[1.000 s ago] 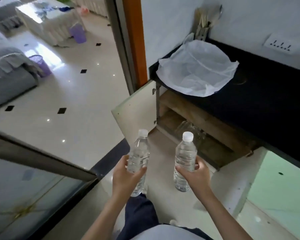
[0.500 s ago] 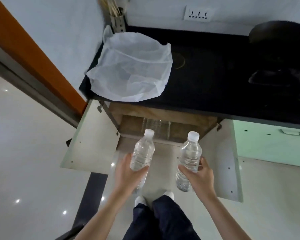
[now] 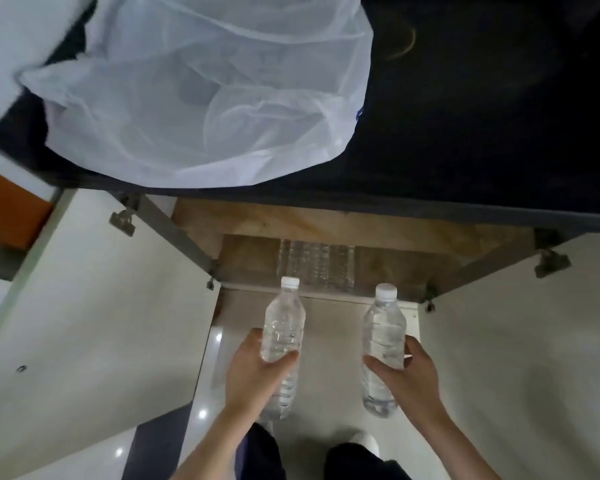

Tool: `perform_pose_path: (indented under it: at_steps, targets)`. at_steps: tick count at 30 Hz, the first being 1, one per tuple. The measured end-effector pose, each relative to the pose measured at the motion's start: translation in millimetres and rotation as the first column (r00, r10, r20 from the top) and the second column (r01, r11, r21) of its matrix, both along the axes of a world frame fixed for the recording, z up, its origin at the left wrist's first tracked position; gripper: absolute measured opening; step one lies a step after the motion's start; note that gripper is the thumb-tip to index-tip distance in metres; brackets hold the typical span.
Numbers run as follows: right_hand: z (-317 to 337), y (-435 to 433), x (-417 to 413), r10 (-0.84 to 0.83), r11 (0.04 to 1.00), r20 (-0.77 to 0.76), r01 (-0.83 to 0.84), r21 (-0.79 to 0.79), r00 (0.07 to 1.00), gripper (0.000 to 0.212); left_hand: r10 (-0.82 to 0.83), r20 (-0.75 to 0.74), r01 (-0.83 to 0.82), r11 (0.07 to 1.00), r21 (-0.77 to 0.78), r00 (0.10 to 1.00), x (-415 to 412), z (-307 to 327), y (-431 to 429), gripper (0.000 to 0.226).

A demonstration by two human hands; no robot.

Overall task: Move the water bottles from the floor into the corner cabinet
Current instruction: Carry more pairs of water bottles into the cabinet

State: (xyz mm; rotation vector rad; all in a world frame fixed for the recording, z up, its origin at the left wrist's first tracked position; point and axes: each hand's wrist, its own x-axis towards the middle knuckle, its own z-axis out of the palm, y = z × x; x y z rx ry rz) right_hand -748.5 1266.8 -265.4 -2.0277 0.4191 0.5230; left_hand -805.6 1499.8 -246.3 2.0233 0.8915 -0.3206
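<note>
My left hand (image 3: 257, 374) grips a clear water bottle (image 3: 283, 323) with a white cap, held upright. In my right hand (image 3: 407, 374) is a second clear bottle (image 3: 383, 332), also upright and capped. Both bottles hang above the floor just in front of the open corner cabinet (image 3: 250, 258). Several clear bottles (image 3: 316, 263) stand on the cabinet's wooden shelf, partly hidden under the counter edge.
The two cabinet doors, left (image 3: 94, 306) and right (image 3: 520, 341), swing wide open on either side. A black countertop (image 3: 482, 116) overhangs the cabinet, with a white mesh cover (image 3: 201, 88) lying on it. My legs and shoes (image 3: 359, 441) stand on the pale tiled floor below.
I have stepped closer to the cabinet, which now fills the view from above. Both hands still hold their bottles upright, carried forward toward the opening.
</note>
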Motion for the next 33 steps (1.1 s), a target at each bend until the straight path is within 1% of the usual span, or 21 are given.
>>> perform_pose_path:
  at_steps: [2,5,6,7,8,9,10,11,12,13,14,15,16,18,21,24,27,29,33]
  targets:
    - [-55.8,9.6,18.9,-0.007,1.000,0.015,0.007,-0.002,1.000,0.037,-0.031,-0.023,0.032,0.998,0.045,0.999,19.9,-52.6,17.1,0.030]
    - [-142.5,21.2,49.1,0.001,1.000,0.051,0.000,-0.019,0.999,0.039,-0.103,0.015,0.101,0.991,0.087,0.995,50.4,-132.8,39.0,0.032]
    - [-169.5,24.8,60.0,0.007,1.000,0.059,-0.006,-0.026,0.998,0.040,-0.203,-0.007,0.202,0.976,0.083,0.979,59.5,-158.2,49.0,0.028]
    - [-196.0,28.8,70.7,0.010,1.000,0.065,-0.008,-0.020,0.998,0.042,-0.310,-0.021,0.310,0.951,-0.006,0.951,72.0,-183.9,61.4,0.026]
    - [-220.3,32.3,81.7,0.010,1.000,0.068,-0.009,-0.016,0.998,0.046,-0.371,0.080,0.379,0.916,-0.129,0.925,81.1,-209.9,69.1,0.025]
    - [-242.9,35.4,92.9,0.016,1.000,0.079,-0.015,-0.013,0.997,0.048,-0.183,0.171,0.229,0.922,-0.312,0.968,91.8,-230.8,79.1,0.024]
    - [-263.1,38.3,103.9,0.016,1.000,0.099,-0.015,-0.007,0.995,0.047,-0.108,0.213,0.191,0.886,-0.423,0.971,96.7,-252.3,85.7,0.023]
    - [-281.6,40.6,115.0,0.020,1.000,0.131,-0.021,0.007,0.991,0.044,-0.255,0.214,0.303,0.923,-0.237,0.943,101.8,-275.9,86.9,0.022]
    - [-297.8,43.1,125.5,0.029,0.999,0.167,-0.032,0.020,0.985,0.042,-0.351,0.167,0.367,0.927,-0.079,0.922,111.0,-296.8,86.5,0.021]
    - [-311.3,45.9,135.5,0.049,0.998,0.203,-0.054,0.020,0.978,0.041,-0.219,0.155,0.211,0.975,0.067,0.963,123.3,-308.4,87.7,0.021]
    - [-320.9,49.3,144.9,0.070,0.997,0.229,-0.076,0.018,0.971,0.039,-0.057,0.242,0.040,0.996,0.075,0.969,131.8,-313.8,87.0,0.021]
    - [-330.4,51.8,153.6,0.081,0.996,0.252,-0.091,0.026,0.964,0.037,-0.004,0.305,-0.020,0.997,0.075,0.952,142.7,-322.7,89.6,0.023]
    - [-337.0,54.9,161.2,0.077,0.995,0.268,-0.093,0.048,0.960,0.035,0.005,0.327,-0.036,0.995,0.088,0.945,152.4,-326.2,92.1,0.026]
    - [-346.1,60.3,176.7,0.050,0.994,0.290,-0.077,0.082,0.956,0.034,0.011,0.353,-0.046,0.995,0.091,0.936,167.6,-335.9,99.7,0.028]
    - [-353.3,67.9,197.3,0.037,0.992,0.298,-0.071,0.103,0.954,0.035,0.022,0.408,-0.019,1.000,-0.010,0.913,179.4,-343.4,107.1,0.024]
    - [-358.3,70.9,212.5,0.043,0.996,0.293,-0.064,0.062,0.955,0.038,-0.016,0.416,0.015,1.000,0.005,0.909,189.8,-349.0,114.8,0.022]
    - [-358.2,75.7,222.2,0.027,0.998,0.264,-0.043,0.053,0.964,0.028,-0.016,0.401,0.014,1.000,0.006,0.916,196.5,-350.7,122.7,0.025]
    - [-357.6,80.4,227.4,0.027,0.997,0.234,-0.044,0.067,0.972,0.025,-0.040,0.394,0.034,0.999,0.023,0.918,199.2,-349.7,123.5,0.027]
    - [-360.7,90.0,237.1,0.002,1.000,0.227,-0.009,0.029,0.974,0.040,-0.066,0.390,0.054,0.998,0.041,0.919,203.4,-348.6,121.6,0.029]
